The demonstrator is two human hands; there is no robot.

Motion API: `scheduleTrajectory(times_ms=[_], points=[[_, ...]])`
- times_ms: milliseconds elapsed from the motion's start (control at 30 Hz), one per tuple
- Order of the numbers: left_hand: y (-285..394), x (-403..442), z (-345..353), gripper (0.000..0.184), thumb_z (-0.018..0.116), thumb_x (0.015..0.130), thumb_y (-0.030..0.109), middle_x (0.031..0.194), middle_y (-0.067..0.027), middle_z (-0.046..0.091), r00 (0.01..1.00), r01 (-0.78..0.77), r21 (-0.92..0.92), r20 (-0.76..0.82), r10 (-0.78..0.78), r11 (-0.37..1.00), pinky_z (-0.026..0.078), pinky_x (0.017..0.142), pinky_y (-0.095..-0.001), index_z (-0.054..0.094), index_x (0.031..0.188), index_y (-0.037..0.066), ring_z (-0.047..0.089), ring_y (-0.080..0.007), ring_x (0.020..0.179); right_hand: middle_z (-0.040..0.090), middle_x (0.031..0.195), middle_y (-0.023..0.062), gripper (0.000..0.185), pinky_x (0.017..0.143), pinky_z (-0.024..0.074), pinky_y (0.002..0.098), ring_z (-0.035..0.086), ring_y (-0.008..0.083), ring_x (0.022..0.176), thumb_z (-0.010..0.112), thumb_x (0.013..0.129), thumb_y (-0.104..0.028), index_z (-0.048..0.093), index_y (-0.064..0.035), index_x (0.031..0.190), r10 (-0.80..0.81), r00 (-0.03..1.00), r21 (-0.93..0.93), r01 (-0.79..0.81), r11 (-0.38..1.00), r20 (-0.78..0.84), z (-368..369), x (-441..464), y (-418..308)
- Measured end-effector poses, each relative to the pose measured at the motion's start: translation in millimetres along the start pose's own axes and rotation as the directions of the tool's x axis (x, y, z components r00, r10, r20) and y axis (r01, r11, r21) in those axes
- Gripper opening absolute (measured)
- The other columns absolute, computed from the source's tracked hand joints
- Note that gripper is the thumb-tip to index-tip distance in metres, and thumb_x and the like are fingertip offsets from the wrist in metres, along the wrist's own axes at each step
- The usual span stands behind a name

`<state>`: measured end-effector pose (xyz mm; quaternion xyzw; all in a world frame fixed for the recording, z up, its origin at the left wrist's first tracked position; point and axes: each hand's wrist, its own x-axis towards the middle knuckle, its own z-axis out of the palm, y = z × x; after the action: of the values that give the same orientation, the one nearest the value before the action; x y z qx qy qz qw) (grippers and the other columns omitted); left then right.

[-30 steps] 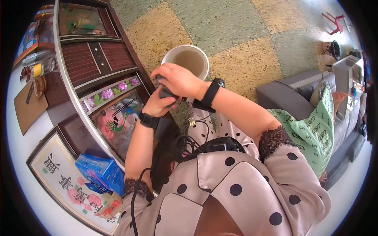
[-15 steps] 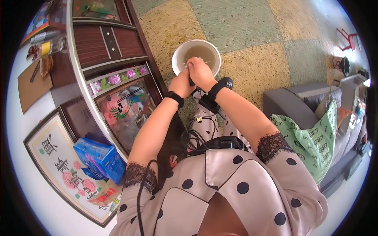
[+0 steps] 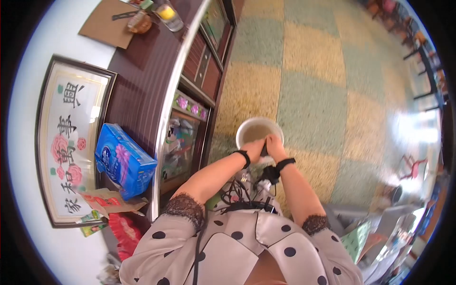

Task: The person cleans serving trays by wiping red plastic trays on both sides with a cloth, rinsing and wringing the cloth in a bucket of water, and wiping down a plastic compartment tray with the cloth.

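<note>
A white bucket (image 3: 240,129) with cloudy brownish water stands on the floor in front of me. Over its near rim, my left hand (image 3: 254,149) and my right hand (image 3: 275,146) are side by side, both with curled fingers. Between them shows a small dark patch (image 3: 264,151), too little of it visible to name. Most of my fingertips are hidden behind the backs of my hands. Each wrist wears a black strap.
Left of me runs a dark wooden cabinet (image 3: 137,71) bearing a blue tissue pack (image 3: 124,159), a glass jar (image 3: 169,18) and a framed calligraphy picture (image 3: 71,142). Black cables (image 3: 237,190) hang at my lap. A red stool (image 3: 412,168) and grey sofa (image 3: 339,213) are at right.
My view has swung, so the bucket and hands appear lower and farther right. Both hands stay closed together over the bucket.
</note>
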<state>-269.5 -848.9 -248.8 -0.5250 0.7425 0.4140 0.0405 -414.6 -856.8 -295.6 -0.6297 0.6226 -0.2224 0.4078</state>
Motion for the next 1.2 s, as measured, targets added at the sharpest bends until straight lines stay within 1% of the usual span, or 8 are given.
scheduleTrajectory(times_ms=[67, 267, 400, 500, 600, 767, 867, 1200], points=[[-13, -11, -18, 0.085, 0.08, 0.07, 0.035, 0.124, -0.0242, 0.052, 0.968, -0.211, -0.092, -0.16, 0.194, 0.973, 0.05, 0.086, -0.0422, 0.036, 0.135, 0.002, 0.061, -0.0354, 0.101, 0.064, 0.101, 0.0165, 0.023, 0.08, 0.0494, 0.0405, 0.062, 0.0348, 0.092, 0.05, 0.094, -0.019, 0.063, -0.0022, 0.103, 0.028, 0.999, -0.003, -0.028, 1.0, 0.04, -15, 4, -1], [-40, -85, -114, 0.094, 0.078, 0.075, 0.042, 0.134, -0.0257, 0.048, 0.967, -0.001, -0.693, -0.185, -0.176, 0.721, 0.047, 0.094, -0.0368, 0.03, 0.143, -0.001, 0.056, -0.0275, 0.116, 0.066, 0.095, 0.0107, 0.021, 0.081, 0.0476, 0.0342, 0.062, 0.0229, 0.092, 0.055, 0.093, -0.018, 0.064, -0.0034, 0.105, 0.263, 0.949, 0.627, -0.314, 0.713, 0.175, -59, 11, -9], [-68, -145, -114, 0.08, 0.072, 0.082, 0.042, 0.137, -0.0207, 0.047, 0.874, 0.056, -0.708, -0.306, -0.377, 0.704, 0.042, 0.101, -0.0415, 0.037, 0.142, 0.003, 0.046, -0.0296, 0.127, 0.063, 0.094, 0.0031, 0.02, 0.076, 0.0485, 0.031, 0.059, 0.0169, 0.087, 0.053, 0.096, -0.021, 0.064, -0.0082, 0.107, 0.182, 0.98, 0.137, -0.192, 0.972, 0.083, -69, 34, -33], [-45, -201, -95, 0.069, 0.073, 0.082, 0.038, 0.135, -0.016, 0.051, 0.744, 0.024, -0.735, -0.439, -0.503, 0.677, 0.042, 0.101, -0.0408, 0.047, 0.137, 0.005, 0.049, -0.0293, 0.125, 0.063, 0.094, 0.0062, 0.022, 0.079, 0.0478, 0.035, 0.059, 0.0184, 0.088, 0.052, 0.095, -0.021, 0.063, -0.006, 0.108, 0.179, 0.904, 0.638, -0.404, 0.655, 0.389, -86, 42, -67], [-38, -231, -28, 0.056, 0.072, 0.084, 0.027, 0.128, -0.0137, 0.056, 0.524, -0.006, -0.726, -0.588, -0.617, 0.688, 0.043, 0.099, -0.0373, 0.052, 0.132, 0.006, 0.053, -0.0255, 0.119, 0.062, 0.093, 0.0055, 0.023, 0.079, 0.048, 0.0392, 0.059, 0.0176, 0.09, 0.053, 0.095, -0.022, 0.06, -0.0073, 0.111, -0.132, 0.961, 0.249, 0.07, 0.966, 0.242, -70, 75, -35], [32, -267, 78, 0.052, 0.076, 0.08, 0.02, 0.116, -0.0116, 0.062, 0.088, -0.228, -0.83, -0.537, -0.839, 0.508, 0.046, 0.093, -0.0327, 0.056, 0.125, 0.002, 0.058, -0.0196, 0.109, 0.06, 0.096, 0.0053, 0.023, 0.073, 0.0489, 0.0347, 0.059, 0.0187, 0.09, 0.046, 0.099, -0.022, 0.059, -0.0073, 0.112, 0.018, 0.748, 0.55, -0.503, 0.667, 0.663, -108, 46, -99], [80, -282, 97, 0.051, 0.075, 0.08, 0.017, 0.119, -0.0119, 0.061, -0.047, -0.236, -0.806, -0.549, -0.835, 0.543, 0.043, 0.097, -0.0342, 0.056, 0.125, 0.001, 0.056, -0.0214, 0.112, 0.059, 0.098, 0.0034, 0.022, 0.071, 0.0478, 0.033, 0.057, 0.016, 0.088, 0.047, 0.099, -0.022, 0.059, -0.0072, 0.111, -0.142, 0.77, 0.498, -0.248, 0.831, 0.622, -102, 40, -116], [232, -335, 70, 0.111, 0.083, 0.069, 0.007, 0.148, -0.0136, 0.032, -0.035, -0.369, -0.747, -0.584, -0.811, 0.554, 0.042, 0.1, -0.0416, 0.011, 0.153, 0.02, 0.047, -0.0258, 0.124, 0.059, 0.091, -0.0005, 0.023, 0.069, 0.0501, 0.0277, 0.059, 0.0101, 0.08, 0.052, 0.099, -0.023, 0.056, -0.0068, 0.115, -0.497, 0.099, 0.489, -0.42, 0.764, 0.862, -91, -138, -269]])
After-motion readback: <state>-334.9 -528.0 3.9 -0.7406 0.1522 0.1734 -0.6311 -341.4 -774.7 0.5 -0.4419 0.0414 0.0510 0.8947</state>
